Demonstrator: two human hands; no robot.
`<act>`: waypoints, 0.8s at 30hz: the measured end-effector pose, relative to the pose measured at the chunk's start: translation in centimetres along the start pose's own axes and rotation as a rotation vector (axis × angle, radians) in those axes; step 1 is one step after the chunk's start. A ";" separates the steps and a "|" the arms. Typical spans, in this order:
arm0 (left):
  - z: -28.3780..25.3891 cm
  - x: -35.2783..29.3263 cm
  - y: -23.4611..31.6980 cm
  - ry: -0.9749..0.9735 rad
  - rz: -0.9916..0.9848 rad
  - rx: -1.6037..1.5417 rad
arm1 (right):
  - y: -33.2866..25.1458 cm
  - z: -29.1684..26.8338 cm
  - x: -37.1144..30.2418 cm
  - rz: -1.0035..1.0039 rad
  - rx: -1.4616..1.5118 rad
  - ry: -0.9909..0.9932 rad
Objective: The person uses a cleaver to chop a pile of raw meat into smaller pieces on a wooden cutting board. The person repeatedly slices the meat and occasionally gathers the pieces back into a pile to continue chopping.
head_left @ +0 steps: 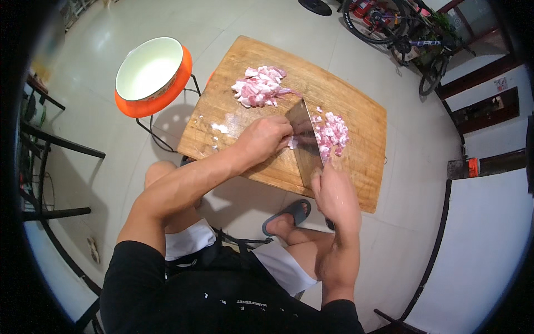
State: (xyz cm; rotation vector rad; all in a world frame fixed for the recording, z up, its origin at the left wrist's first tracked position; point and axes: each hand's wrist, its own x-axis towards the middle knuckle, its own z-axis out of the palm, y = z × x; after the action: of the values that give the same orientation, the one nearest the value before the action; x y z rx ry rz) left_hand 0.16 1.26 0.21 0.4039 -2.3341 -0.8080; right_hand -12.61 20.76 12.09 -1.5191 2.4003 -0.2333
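My right hand (337, 196) grips the handle of a cleaver (307, 146), whose broad blade stands on edge on a wooden cutting board (222, 72). Left of the blade, my left hand (266, 138) has its fingers curled down against the board, with a bit of pale meat (292, 143) showing by the fingertips. Whatever lies under those fingers is hidden. To the right of the cleaver is a small heap of diced pink and white meat (334, 132). A larger pile of meat chunks (260, 86) rests at the board's far left.
A white enamel basin (149, 69) sits on an orange round stool (130, 107) with black legs, left of the board. Dark metal frames (61, 145) stand at the far left. A bicycle (389, 25) leans at the back right. My sandalled foot (286, 218) is below the board.
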 end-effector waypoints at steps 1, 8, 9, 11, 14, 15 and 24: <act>0.1 0.1 0.1 0.003 0.006 -0.002 | -0.1 -0.3 -0.6 0.017 -0.024 -0.031; 0.2 0.3 -0.1 -0.038 0.010 0.015 | -0.8 1.4 4.2 -0.032 0.017 0.087; 0.1 0.3 -0.2 -0.048 0.001 0.019 | -0.8 1.5 5.0 -0.034 0.003 0.087; 0.1 0.4 -0.3 -0.028 -0.015 -0.002 | -0.8 1.4 5.3 -0.029 -0.008 0.074; -0.1 0.4 0.0 0.007 -0.032 -0.014 | 0.3 1.4 3.5 0.015 0.033 0.008; 0.0 0.3 0.1 0.017 -0.035 -0.021 | 0.6 1.1 2.4 0.044 0.064 -0.037; 0.2 0.3 0.5 -0.063 0.003 0.014 | -1.3 1.1 4.6 -0.003 -0.006 0.065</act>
State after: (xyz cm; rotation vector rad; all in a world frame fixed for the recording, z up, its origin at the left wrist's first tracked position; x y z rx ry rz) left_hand -0.27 1.57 0.55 0.3858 -2.3995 -0.8149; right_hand -12.97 16.05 10.75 -1.5402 2.4511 -0.2802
